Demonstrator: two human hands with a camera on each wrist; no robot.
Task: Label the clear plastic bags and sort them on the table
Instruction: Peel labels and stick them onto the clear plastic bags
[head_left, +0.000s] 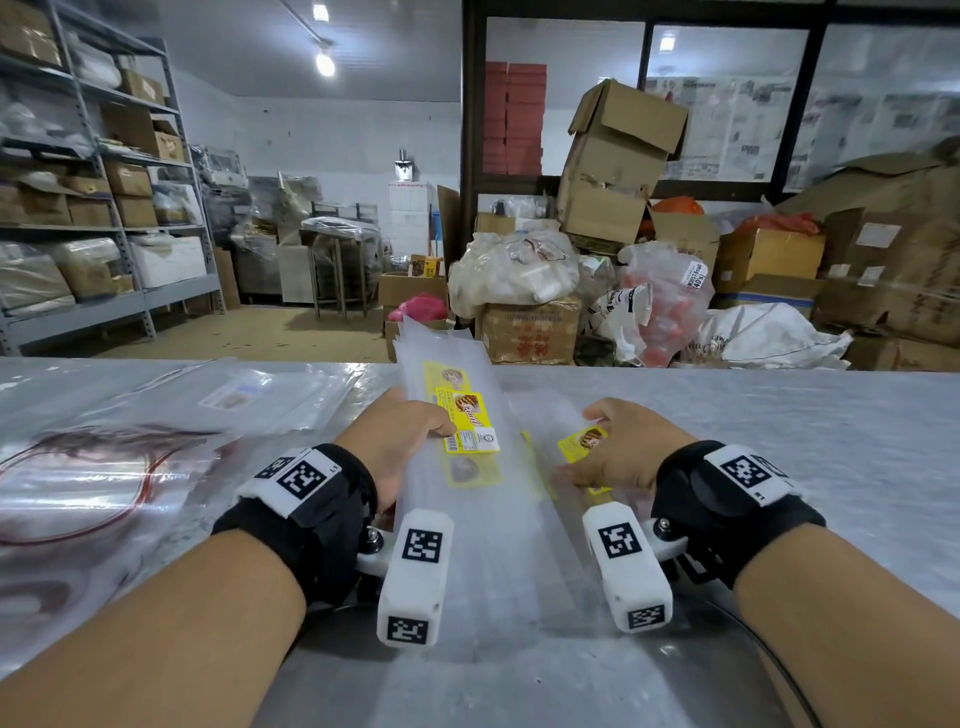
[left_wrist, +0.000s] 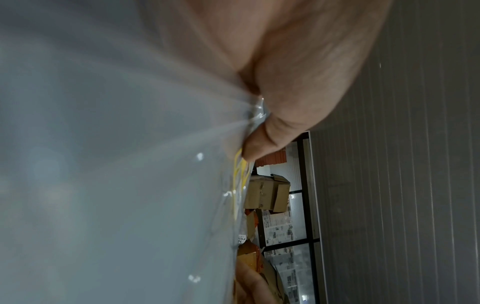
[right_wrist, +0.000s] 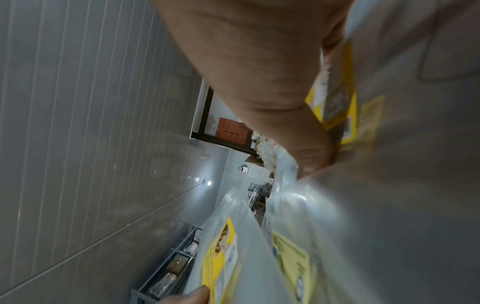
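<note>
Held in the left hand: a long stack of clear plastic bags bearing yellow printed labels, thumb curled over the top face beside the uppermost label, remaining digits hidden beneath; confirmed in the left wrist view, with the thumb clamped against the film edge. Held in the right hand: a second, narrower clear plastic bag with a small yellow label, pinched between thumb and fingers at the label; in the right wrist view, thumb pressed onto the yellow label. Both grips closed on film, neither slack. Long axis of the left-hand stack: running away from the body, far end raised and projecting past the far edge of the grey metal table, near end lying low toward the body between the two wrists. Second bag: roughly parallel, just beside the stack on its right, edges close; contact between the two not determinable. Nearer hand to the second bag: right only; left fully occupied with the stack. Further clear plastic bags on the table at left, well apart from both grips, reachable by the left hand. Probable step: adding or aligning the right-hand bag with the stack, requiring a short leftward shift along a parallel axis. Risk: slippery film fanning out if thumb pressure eases.
</note>
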